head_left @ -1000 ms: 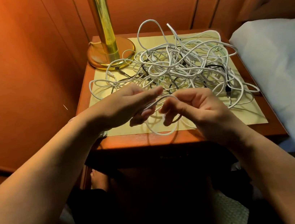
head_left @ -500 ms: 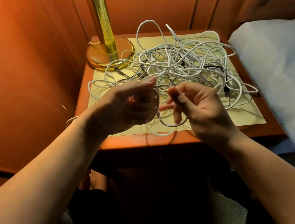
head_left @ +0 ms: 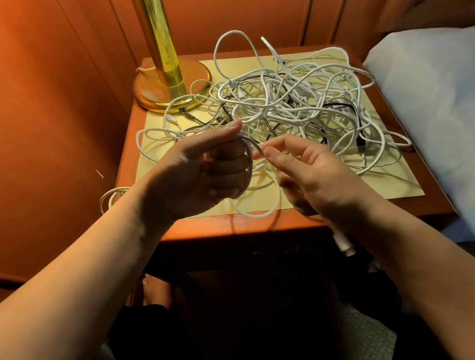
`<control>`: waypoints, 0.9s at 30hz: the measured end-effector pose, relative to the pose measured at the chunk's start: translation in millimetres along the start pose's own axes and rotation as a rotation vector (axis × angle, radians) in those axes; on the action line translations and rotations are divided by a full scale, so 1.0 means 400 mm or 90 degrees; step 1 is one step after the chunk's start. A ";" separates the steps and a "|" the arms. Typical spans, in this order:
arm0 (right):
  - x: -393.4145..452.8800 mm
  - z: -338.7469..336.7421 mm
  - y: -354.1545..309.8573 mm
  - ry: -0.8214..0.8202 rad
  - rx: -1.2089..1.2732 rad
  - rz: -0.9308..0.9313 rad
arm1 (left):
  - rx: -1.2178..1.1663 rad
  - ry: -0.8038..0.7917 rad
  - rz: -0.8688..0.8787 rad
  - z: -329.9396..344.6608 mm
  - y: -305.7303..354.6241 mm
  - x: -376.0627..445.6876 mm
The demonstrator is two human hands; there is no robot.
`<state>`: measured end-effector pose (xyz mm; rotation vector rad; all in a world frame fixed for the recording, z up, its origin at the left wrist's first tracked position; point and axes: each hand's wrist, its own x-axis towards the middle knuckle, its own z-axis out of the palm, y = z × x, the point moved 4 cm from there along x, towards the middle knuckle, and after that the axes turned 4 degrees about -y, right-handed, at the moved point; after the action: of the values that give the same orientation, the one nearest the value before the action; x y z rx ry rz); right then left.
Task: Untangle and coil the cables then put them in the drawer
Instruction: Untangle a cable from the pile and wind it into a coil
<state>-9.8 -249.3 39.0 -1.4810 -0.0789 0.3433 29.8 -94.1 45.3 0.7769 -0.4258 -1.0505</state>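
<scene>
A big tangle of white and black cables (head_left: 296,104) covers the yellow mat (head_left: 383,186) on the wooden nightstand (head_left: 230,225). My left hand (head_left: 198,173) is raised over the front of the mat, fingers curled, with turns of one white cable (head_left: 257,213) wound around them. My right hand (head_left: 311,172) is just beside it, its fingertips at the strand coming off the left hand. That cable's white plug (head_left: 344,245) hangs below my right wrist. The drawer front under the tabletop is in dark shadow.
A brass lamp (head_left: 170,82) stands at the nightstand's back left corner. A small white coil (head_left: 113,195) lies at the left edge by my left forearm. Wood-panelled walls close the left and back; a white bed (head_left: 449,107) borders the right side.
My left hand has turned and curled, taking more turns of the white cable around its fingers. My right hand has moved slightly right and down, and the plug end now hangs beneath it.
</scene>
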 end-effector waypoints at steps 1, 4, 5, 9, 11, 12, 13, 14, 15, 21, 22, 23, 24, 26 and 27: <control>-0.003 0.003 -0.005 0.004 -0.048 -0.040 | -0.033 -0.013 -0.004 0.003 -0.003 0.001; -0.017 0.029 -0.017 -0.004 -0.207 -0.165 | -0.100 -0.043 -0.010 0.016 -0.011 0.005; -0.020 0.035 -0.014 0.003 -0.242 -0.195 | -0.125 -0.061 -0.013 0.022 -0.011 0.004; -0.028 0.061 0.002 -0.007 -0.247 -0.262 | -0.023 -0.139 -0.030 0.044 0.015 -0.018; -0.035 0.076 -0.011 -0.005 -0.272 -0.308 | 0.116 -0.113 -0.013 0.044 0.029 -0.030; -0.038 0.081 -0.018 0.004 -0.277 -0.330 | 0.174 -0.067 0.011 0.041 0.033 -0.031; -0.038 0.082 -0.023 0.018 -0.265 -0.342 | 0.223 -0.002 0.038 0.037 0.036 -0.028; -0.035 0.077 -0.027 0.037 -0.254 -0.347 | 0.260 0.075 0.063 0.033 0.038 -0.023; -0.030 0.068 -0.028 0.058 -0.251 -0.347 | 0.283 0.155 0.085 0.028 0.041 -0.017; 0.013 0.025 -0.019 0.087 -0.297 -0.268 | 0.307 0.314 0.121 0.009 0.050 -0.010; 0.019 0.017 -0.012 0.059 -0.286 -0.236 | 0.310 0.325 0.126 0.005 0.056 -0.015; 0.025 0.007 -0.004 0.029 -0.290 -0.197 | 0.310 0.346 0.135 -0.002 0.065 -0.023; 0.028 -0.004 0.004 0.002 -0.317 -0.155 | 0.309 0.366 0.146 -0.008 0.078 -0.033; 0.028 -0.024 0.010 -0.038 -0.380 -0.099 | 0.314 0.401 0.161 -0.017 0.105 -0.052; 0.026 -0.032 0.008 -0.035 -0.401 -0.089 | 0.318 0.417 0.162 -0.022 0.116 -0.060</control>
<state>3.0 -258.7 32.9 -2.0753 -0.3598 0.2550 53.0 -57.0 75.0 1.4110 -0.2076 -0.4035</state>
